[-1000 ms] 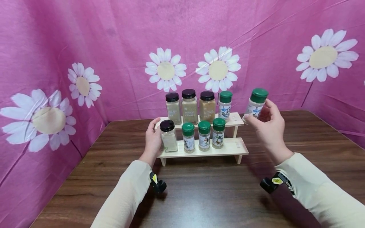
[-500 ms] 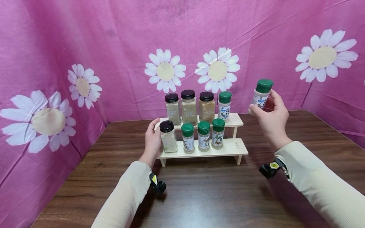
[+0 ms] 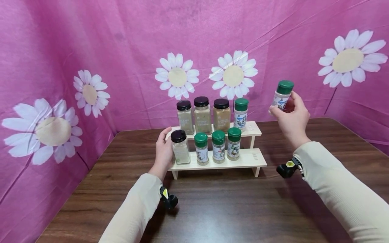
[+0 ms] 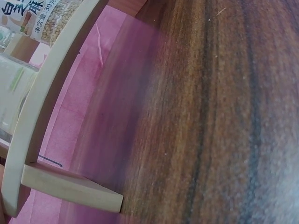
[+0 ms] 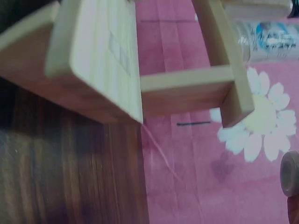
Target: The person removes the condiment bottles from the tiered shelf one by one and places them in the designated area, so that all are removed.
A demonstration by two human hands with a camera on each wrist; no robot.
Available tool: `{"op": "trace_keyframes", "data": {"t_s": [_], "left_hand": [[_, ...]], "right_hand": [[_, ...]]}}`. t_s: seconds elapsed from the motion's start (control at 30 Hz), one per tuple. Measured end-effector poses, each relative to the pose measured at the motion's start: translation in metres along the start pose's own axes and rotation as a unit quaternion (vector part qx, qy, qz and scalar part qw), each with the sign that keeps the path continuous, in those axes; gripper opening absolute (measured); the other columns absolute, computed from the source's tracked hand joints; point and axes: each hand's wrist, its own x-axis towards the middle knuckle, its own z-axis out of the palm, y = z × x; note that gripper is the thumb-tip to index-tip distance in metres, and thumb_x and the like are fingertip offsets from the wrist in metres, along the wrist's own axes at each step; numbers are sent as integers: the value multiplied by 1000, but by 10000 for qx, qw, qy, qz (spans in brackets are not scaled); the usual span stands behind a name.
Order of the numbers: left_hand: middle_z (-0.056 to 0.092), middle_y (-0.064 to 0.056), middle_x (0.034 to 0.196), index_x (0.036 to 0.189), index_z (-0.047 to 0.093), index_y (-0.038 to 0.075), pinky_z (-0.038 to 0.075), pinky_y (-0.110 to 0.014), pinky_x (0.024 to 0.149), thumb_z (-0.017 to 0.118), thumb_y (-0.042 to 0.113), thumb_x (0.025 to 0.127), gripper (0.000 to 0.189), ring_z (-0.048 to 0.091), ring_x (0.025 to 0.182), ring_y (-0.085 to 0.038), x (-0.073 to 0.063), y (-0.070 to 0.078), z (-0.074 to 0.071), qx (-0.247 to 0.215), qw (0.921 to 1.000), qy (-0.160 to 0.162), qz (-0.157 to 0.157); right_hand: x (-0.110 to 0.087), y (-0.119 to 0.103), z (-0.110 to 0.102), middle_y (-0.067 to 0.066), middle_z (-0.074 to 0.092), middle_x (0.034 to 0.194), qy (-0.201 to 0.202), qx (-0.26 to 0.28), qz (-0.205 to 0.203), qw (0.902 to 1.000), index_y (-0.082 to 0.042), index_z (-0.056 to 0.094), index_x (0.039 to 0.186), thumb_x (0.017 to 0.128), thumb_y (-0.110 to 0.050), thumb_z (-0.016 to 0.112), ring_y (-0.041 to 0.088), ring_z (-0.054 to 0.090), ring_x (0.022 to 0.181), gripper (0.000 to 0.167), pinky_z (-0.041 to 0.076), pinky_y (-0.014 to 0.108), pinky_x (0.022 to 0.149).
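Note:
My right hand (image 3: 293,123) holds a small green-capped spice bottle (image 3: 281,98) by its lower body, raised and slightly tilted to the right of a two-tier wooden rack (image 3: 250,158). In the right wrist view only the base of the held bottle (image 5: 290,173) shows at the right edge. My left hand (image 3: 163,152) grips the rack's left end, beside a black-capped jar (image 3: 181,152) on the lower tier; its thumb is hidden. Along that tier stand three green-capped bottles (image 3: 218,150). The upper tier carries three black-capped jars (image 3: 202,119) and one green-capped bottle (image 3: 240,118).
The brown wood-grain table (image 3: 218,206) extends in front of the rack and to both sides. Behind it hangs a pink cloth (image 3: 130,40) printed with white daisies. Bare shelf wood (image 3: 253,128) shows at the right end of the upper tier.
My right hand has lifted the spice bottle up and to the right, away from the upper tier. The left hand and the rack have stayed in place.

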Motion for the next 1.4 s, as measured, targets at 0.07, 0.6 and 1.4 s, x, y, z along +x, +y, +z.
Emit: {"op": "trace_keyframes", "data": {"t_s": [0.07, 0.6, 1.4], "left_hand": [[60, 6, 76, 127, 50, 8, 51, -22, 63, 49, 6, 93, 34, 59, 65, -6, 0, 0, 0, 16, 10000, 5, 18], [59, 6, 74, 128, 49, 7, 51, -22, 63, 48, 7, 93, 35, 58, 64, -5, -1, 2, -2, 87, 9999, -7, 55], [61, 6, 73, 126, 49, 6, 52, -23, 62, 47, 5, 93, 34, 60, 64, -6, 0, -3, -1, -10, 9999, -25, 149]], "right_hand": [[3, 3, 2, -9, 56, 99, 17, -87, -14, 10000, -25, 51, 131, 76, -19, 72, -3, 53, 81, 59, 44, 9, 71], [7, 39, 13, 9, 58, 110, -106, -763, 102, 9970, -10, 46, 130, 78, -21, 71, -5, 51, 82, 59, 48, 19, 84], [-4, 93, 7, 28, 49, 128, -1017, -1422, 1119, 9782, 1, 30, 135, 82, -10, 66, 40, 47, 117, 64, 35, 48, 102]]}}
